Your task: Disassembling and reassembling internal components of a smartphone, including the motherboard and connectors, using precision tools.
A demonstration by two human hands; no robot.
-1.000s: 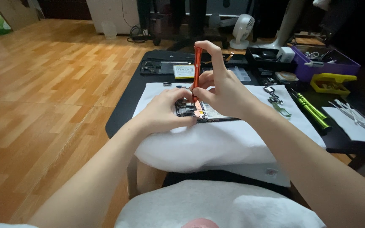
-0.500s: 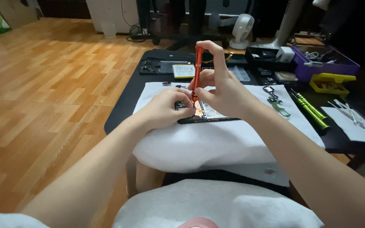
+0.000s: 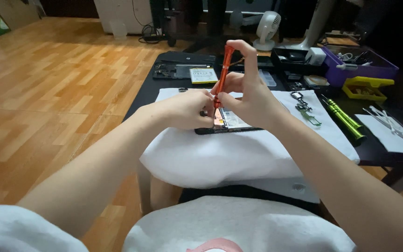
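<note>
An opened phone point(image 3: 232, 122) with its back off lies on a white towel point(image 3: 220, 149) at the near edge of a low black table point(image 3: 141, 100). My right hand point(image 3: 248, 91) holds an orange screwdriver point(image 3: 223, 70) nearly upright, tip down on the phone's upper left part. My left hand point(image 3: 187, 109) rests on the phone's left end, fingers curled around it, steadying it. The screwdriver tip is hidden between the two hands.
Behind the towel lie another opened phone body point(image 3: 173, 71) and a battery point(image 3: 203, 74). To the right are two green screwdrivers point(image 3: 343, 116), small metal parts point(image 3: 304, 108), a yellow tool point(image 3: 367, 86), a purple tray point(image 3: 360, 65), white paper with tweezers point(image 3: 388, 126), and a small fan point(image 3: 267, 25). Wooden floor lies left.
Both hands stay on the phone. The screwdriver has kept its upright place with only slight finger movement on its handle.
</note>
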